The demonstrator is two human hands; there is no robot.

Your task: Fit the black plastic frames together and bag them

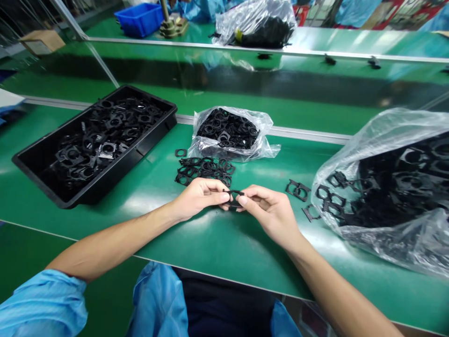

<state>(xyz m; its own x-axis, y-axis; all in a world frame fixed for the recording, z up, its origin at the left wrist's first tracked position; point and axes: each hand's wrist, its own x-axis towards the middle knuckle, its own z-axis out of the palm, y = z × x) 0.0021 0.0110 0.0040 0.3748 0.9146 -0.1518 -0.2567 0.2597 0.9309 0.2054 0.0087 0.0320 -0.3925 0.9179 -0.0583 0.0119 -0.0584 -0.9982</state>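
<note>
My left hand (199,196) and my right hand (268,208) meet above the green table, each pinching one end of a small black plastic frame part (234,193). Just behind my hands lies a loose pile of the same black parts (203,169). A small clear bag of black ring parts (228,133) sits beyond that pile. A pair of joined black frames (298,189) lies on the table right of my right hand.
A black tray (38,168) with several black parts stands at the left. A large clear bag of black frames (393,187) fills the right side. A green conveyor belt (280,89) runs behind, with a blue bin (140,18) and another bag (259,23) beyond.
</note>
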